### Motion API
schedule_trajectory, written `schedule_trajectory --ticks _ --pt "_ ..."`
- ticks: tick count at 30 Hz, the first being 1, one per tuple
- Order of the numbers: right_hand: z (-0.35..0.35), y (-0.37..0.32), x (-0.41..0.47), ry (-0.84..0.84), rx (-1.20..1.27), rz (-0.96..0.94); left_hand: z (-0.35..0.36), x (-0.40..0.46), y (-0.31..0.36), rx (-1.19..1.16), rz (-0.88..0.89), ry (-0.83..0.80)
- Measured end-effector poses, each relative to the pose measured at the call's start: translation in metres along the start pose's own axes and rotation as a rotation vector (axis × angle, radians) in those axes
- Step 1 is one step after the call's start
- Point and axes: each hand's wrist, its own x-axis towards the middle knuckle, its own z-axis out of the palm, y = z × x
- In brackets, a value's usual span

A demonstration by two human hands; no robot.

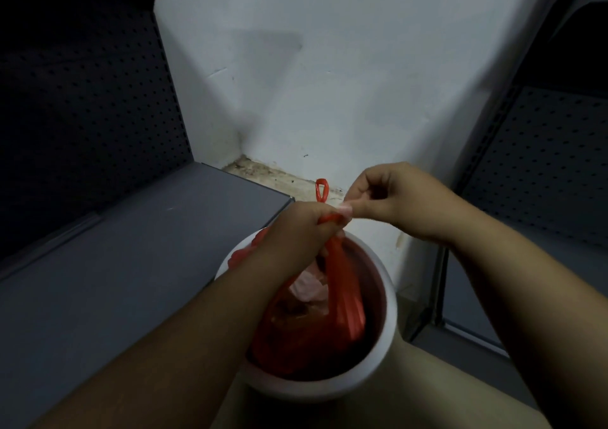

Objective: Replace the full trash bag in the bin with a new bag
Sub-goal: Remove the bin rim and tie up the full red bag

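A round white bin [385, 339] stands on the floor below me. Inside it sits a full red trash bag [332, 316] with pale rubbish showing through. My left hand [296, 231] is closed around the bag's gathered handles just above the bin's rim. A red handle loop [321, 190] sticks up past that hand. My right hand [394, 198] is beside it, fingers pinched at the handle where the two hands meet. The bag's neck is stretched taut between my left hand and the bin.
A grey shelf base [131, 264] with a dark perforated back panel [82, 99] is on the left. Another perforated shelf unit [543, 171] stands on the right. A white wall [329, 83] lies ahead, with a dirty floor strip [263, 171] at its foot.
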Motion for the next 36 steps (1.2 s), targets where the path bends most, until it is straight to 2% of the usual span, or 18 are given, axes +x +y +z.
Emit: schedule_trajectory --ticks 3,7,9,11,13,14,16,17,19,20,22,24,27,30,32,34,36 --pt "0.004 0.002 -0.001 -0.062 -0.008 -0.015 -0.002 0.002 0.002 0.126 0.004 -0.032" --pt "0.007 0.006 0.003 -0.044 -0.004 -0.038 -0.004 0.003 0.003 0.137 0.01 -0.054" --pt "0.007 0.015 0.006 0.076 0.108 0.008 -0.008 0.0 0.002 0.06 -0.006 -0.063" --pt "0.01 0.025 0.009 0.241 0.329 0.077 -0.015 -0.004 0.0 -0.038 -0.06 -0.061" --pt "0.022 0.032 0.01 0.312 0.505 0.136 -0.019 -0.006 -0.005 -0.019 -0.065 -0.004" --pt "0.031 0.034 0.009 0.281 0.582 0.151 -0.02 -0.007 -0.008 0.015 -0.049 0.036" --pt "0.054 0.036 0.004 0.1 0.646 0.186 -0.019 -0.007 -0.011 0.067 -0.009 0.11" --pt "0.063 0.035 0.0 -0.005 0.604 0.204 -0.018 -0.007 -0.012 0.079 0.0 0.14" --pt "0.074 0.028 -0.006 -0.158 0.341 0.211 -0.017 -0.008 -0.013 0.159 0.015 0.203" --pt "0.078 0.024 -0.006 -0.198 0.174 0.19 -0.017 -0.007 -0.014 0.235 0.034 0.239" --pt "0.084 0.019 -0.005 -0.174 -0.145 0.126 -0.02 -0.007 -0.014 0.385 0.079 0.262" --pt "0.088 0.018 -0.003 -0.085 -0.285 0.103 -0.022 -0.007 -0.011 0.604 0.106 0.149" --pt "0.085 0.023 -0.003 -0.026 -0.304 0.116 -0.026 -0.009 -0.007 0.893 0.111 -0.111" --pt "0.078 0.031 -0.007 0.002 -0.24 0.078 -0.033 -0.01 -0.006 0.798 0.005 -0.25" --pt "0.074 0.033 -0.012 0.004 -0.239 0.01 -0.033 -0.009 -0.004 0.601 -0.141 -0.306" --pt "0.073 0.033 -0.016 0.025 -0.321 -0.111 -0.029 -0.008 0.0 0.415 -0.292 -0.298" --pt "0.074 0.032 -0.019 0.087 -0.385 -0.227 -0.028 -0.005 0.0 0.267 -0.352 -0.232"
